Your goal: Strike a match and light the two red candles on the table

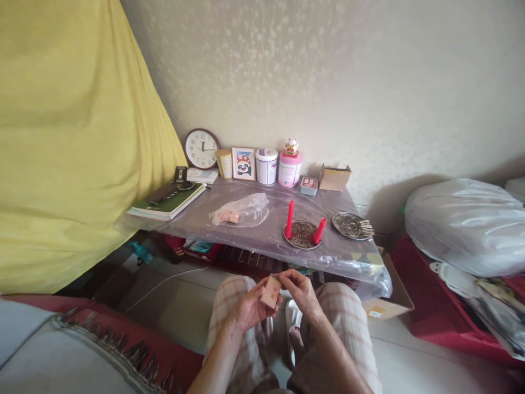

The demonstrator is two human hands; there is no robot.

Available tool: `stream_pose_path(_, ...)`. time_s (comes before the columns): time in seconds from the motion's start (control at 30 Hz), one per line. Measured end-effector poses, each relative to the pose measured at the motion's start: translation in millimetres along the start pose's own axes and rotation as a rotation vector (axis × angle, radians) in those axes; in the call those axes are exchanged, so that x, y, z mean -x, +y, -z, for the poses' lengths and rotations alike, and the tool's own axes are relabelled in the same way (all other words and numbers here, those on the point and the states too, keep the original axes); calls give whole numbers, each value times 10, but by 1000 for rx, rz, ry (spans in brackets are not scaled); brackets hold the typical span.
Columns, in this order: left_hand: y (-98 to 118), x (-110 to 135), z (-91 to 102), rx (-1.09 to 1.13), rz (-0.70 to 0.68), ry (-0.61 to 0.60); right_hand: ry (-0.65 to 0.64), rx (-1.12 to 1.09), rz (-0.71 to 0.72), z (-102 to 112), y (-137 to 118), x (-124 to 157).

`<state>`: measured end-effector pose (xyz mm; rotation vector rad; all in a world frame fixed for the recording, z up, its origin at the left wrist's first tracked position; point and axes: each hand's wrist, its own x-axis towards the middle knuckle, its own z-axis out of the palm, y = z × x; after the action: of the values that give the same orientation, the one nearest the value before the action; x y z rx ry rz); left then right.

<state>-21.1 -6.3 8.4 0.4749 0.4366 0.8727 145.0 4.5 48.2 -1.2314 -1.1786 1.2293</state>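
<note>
Over my knees, my left hand (254, 307) grips a small pale pink cardboard box (271, 291) with red markings on its face. My right hand (298, 288) is closed in a pinch at the box's upper end; whatever lies between those fingertips is hidden. Ahead on the low table (246, 241) is a round tray (305, 230) with a tall red candle (290, 219) and a shorter, tilted red candle (320, 231). To its right sits another round tray (348, 224) with several thin pale sticks (366, 227) at its edge. A clear plastic bag (250, 209) holds something pinkish.
Along the wall stand a clock (202, 149), a picture frame (243, 164), tubs (266, 167), a lucky cat figurine (291, 146) and an open carton (335, 178). Books (168, 201) lie at the left. A red bin (435, 306) with a bulging plastic bag (467, 227) is at right.
</note>
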Motion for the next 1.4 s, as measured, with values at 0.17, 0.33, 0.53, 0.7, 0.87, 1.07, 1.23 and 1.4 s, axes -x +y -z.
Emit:
stream_pose_path(0.17,1,3,16,13,6,1,15,73,36,20,13,-12)
stream_pose_path(0.33,44,0,-10,37,25,24,-67,141,73,54,-23,-43)
stream_pose_path(0.53,90,10,-35,48,33,68,-132,292,143,69,-16,-157)
stream_pose_path(0.7,85,27,-54,43,33,70,-161,453,222,106,-51,-185)
stream_pose_path(0.87,69,11,-62,34,37,55,-214,594,334,134,-141,-145)
stream_pose_path(1.07,58,0,-40,26,44,63,-298,734,415,150,-181,-144)
stream_pose_path(1.23,49,-3,-25,17,57,73,-354,846,452,176,-255,-156)
stream_pose_path(1.4,45,-11,-13,16,71,78,-399,924,479,188,-319,-160)
